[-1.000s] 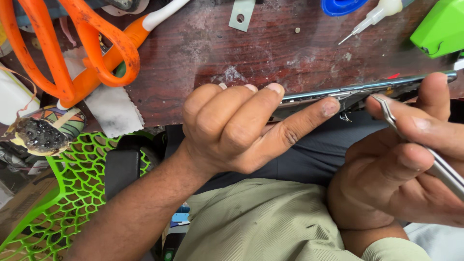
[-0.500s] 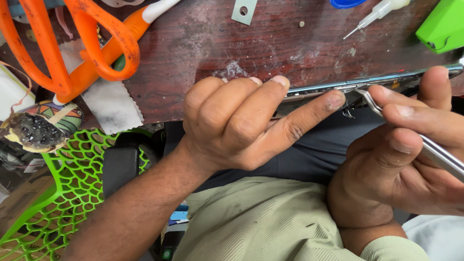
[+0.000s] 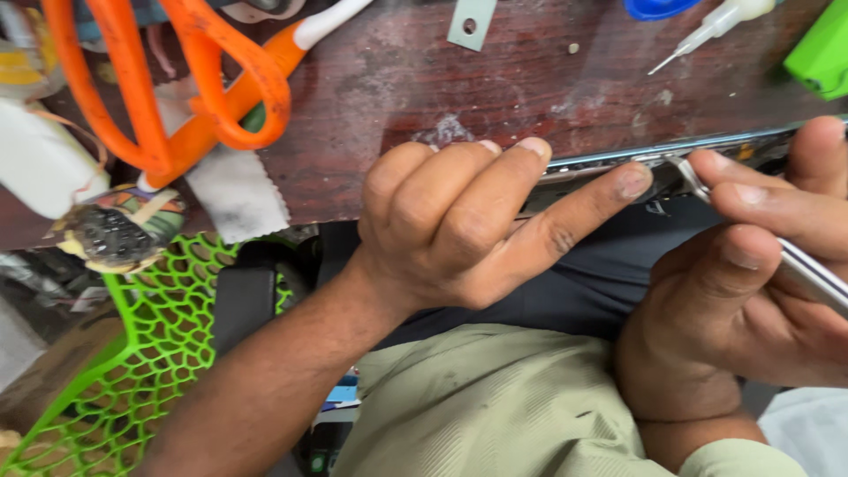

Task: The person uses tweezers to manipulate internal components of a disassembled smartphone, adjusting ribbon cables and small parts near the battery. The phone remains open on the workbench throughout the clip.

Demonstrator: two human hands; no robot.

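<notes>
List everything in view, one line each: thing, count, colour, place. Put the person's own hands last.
scissors: one, orange, top left on bench
cloth scrap: one, white, under scissors
metal plate: one, grey, top centre
applicator bottle: one, white, top right
green block: one, top right corner
mesh basket: one, green, lower left
flat device: one, dark with silver edge, at bench edge
tweezers: one, silver, in right hand
left hand: on device
right hand: gripping tweezers

Thin metal-edged device (image 3: 609, 163) edge-up at the bench edge, steel tweezers (image 3: 795, 261) tip touching it
</notes>
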